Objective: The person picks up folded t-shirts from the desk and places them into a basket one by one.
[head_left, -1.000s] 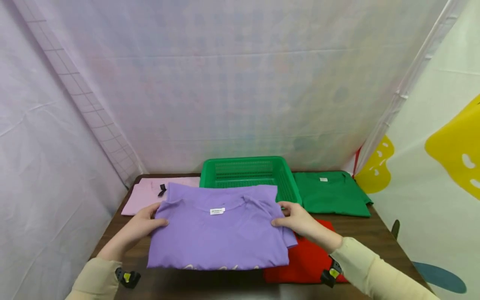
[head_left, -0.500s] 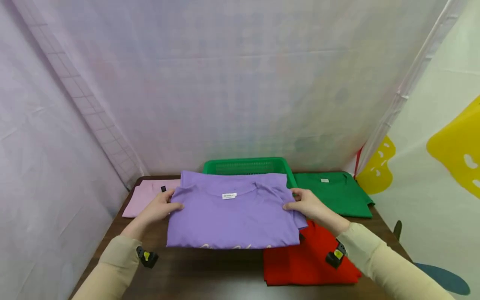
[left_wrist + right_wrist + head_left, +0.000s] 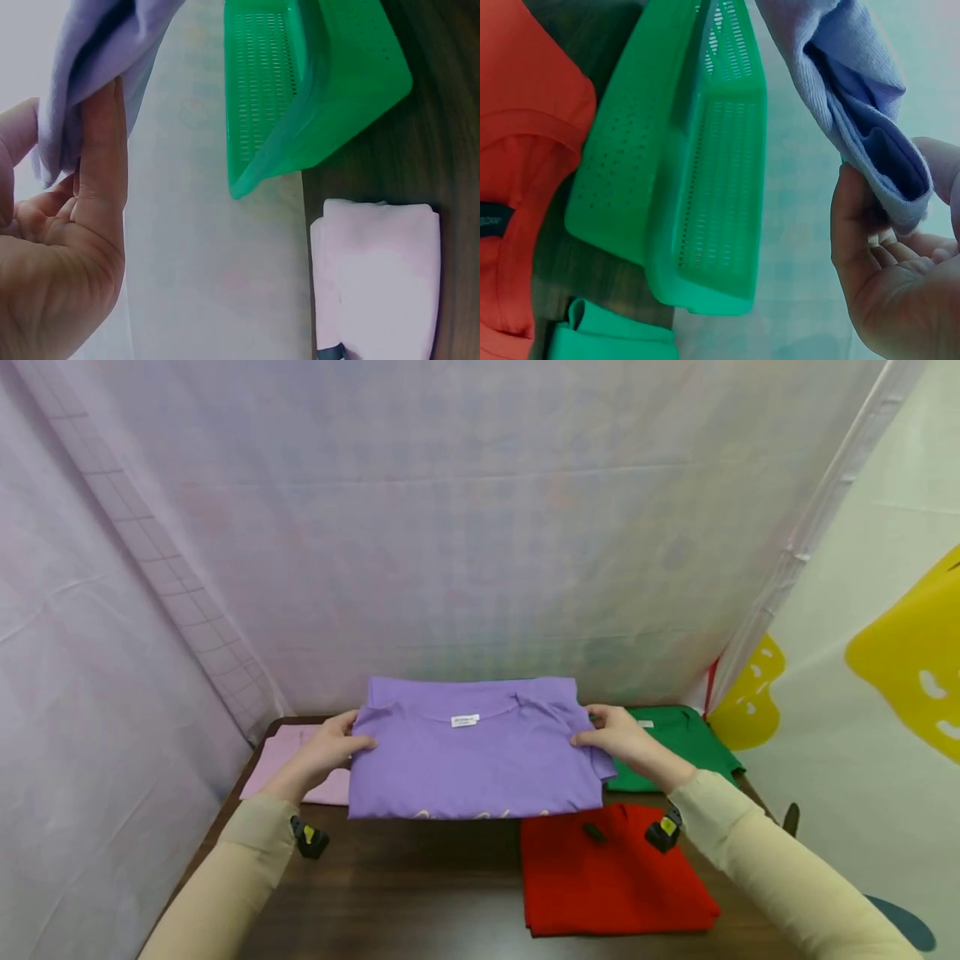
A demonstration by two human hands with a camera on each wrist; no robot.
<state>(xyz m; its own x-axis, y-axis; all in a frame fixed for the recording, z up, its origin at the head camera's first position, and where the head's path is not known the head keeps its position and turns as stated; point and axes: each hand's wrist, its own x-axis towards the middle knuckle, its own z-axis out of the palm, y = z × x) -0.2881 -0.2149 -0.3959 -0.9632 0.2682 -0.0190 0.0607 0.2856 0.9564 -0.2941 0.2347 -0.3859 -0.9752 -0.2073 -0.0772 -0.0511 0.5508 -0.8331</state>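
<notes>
A folded purple T-shirt (image 3: 480, 768) with a white neck label hangs level above the table, its printed lower edge toward me. My left hand (image 3: 327, 752) pinches its left side between thumb and fingers. On the opposite side, my right hand (image 3: 622, 739) pinches the shirt's folded edge the same way. Both wrist views show the purple cloth gripped, with the green plastic basket (image 3: 724, 172) below it. In the head view the shirt hides nearly all of that basket.
A folded pink shirt (image 3: 379, 277) lies left of the basket, a folded green shirt (image 3: 686, 743) to its right. Nearer me on the dark wooden table (image 3: 390, 893) is a folded red shirt (image 3: 615, 885). A pale curtain (image 3: 450, 527) hangs behind the table.
Both hands have carried the purple shirt away from me and slightly right, so it now covers the basket in the head view. More of the red shirt shows.
</notes>
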